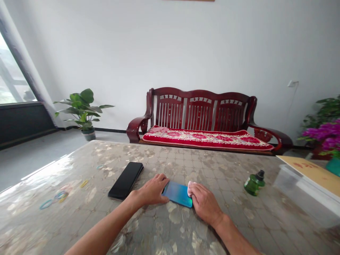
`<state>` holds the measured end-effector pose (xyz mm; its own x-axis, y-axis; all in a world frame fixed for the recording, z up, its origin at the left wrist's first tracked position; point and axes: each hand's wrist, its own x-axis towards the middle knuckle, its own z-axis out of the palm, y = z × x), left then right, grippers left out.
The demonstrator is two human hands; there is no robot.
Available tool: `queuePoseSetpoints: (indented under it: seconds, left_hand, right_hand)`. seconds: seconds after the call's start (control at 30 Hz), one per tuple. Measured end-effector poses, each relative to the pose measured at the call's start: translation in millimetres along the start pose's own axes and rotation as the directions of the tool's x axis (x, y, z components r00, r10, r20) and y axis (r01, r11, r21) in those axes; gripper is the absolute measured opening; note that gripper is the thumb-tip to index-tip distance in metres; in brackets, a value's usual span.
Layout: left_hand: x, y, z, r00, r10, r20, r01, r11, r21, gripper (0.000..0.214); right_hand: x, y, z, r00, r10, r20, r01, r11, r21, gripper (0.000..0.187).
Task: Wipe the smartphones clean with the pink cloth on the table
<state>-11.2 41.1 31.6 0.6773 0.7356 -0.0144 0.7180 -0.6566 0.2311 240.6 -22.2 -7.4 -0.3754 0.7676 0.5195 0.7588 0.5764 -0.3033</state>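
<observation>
A blue smartphone lies back side up on the patterned tablecloth, between my hands. My left hand grips its left end, thumb on the near edge and fingers on the far edge. At the phone's right end, my right hand pinches a small white cloth and presses it against the back. Left of my left hand rests a black smartphone, dark screen up. To the right of my right hand stands a green bottle with a black top.
Several coloured rubber bands lie on the table's left side. A clear plastic box with a yellowish board on top stands at the right, near purple flowers. Behind the table is a wooden bench; a potted plant stands back left.
</observation>
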Motion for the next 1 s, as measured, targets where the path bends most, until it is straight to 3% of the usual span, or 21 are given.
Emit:
queuePoseSetpoints:
  seconds: [0.27,0.53,0.67,0.83,1.0]
  left_hand:
    - [-10.9,3.8,17.6,0.991,-0.111,-0.073,0.110,0.994,-0.010,0.054]
    - [-9.0,23.3,29.3,0.948,-0.277,-0.157,0.283,0.959,0.019,0.058]
    - [-3.0,25.8,28.9,0.947,-0.268,-0.177,0.274,0.962,0.007,0.053]
    - [2.4,25.5,25.8,0.955,-0.244,-0.168,0.243,0.970,-0.030,0.046]
    - [-4.8,10.5,23.9,0.983,-0.120,-0.141,0.103,0.987,-0.123,0.052]
  right_hand:
    - [-1.0,-27.3,5.5,0.985,-0.159,0.067,0.157,0.987,0.030,0.024]
    - [-2.7,10.4,1.9,0.999,0.037,-0.013,-0.038,0.990,-0.133,0.028]
    - [-3.4,9.9,6.2,0.999,0.034,-0.042,-0.041,0.986,-0.163,0.029]
    - [4.8,-13.4,14.4,0.993,-0.112,0.036,0.115,0.991,-0.070,0.031]
    - [6.9,-3.6,11.4,0.999,-0.028,0.019,0.029,0.996,-0.086,0.030]
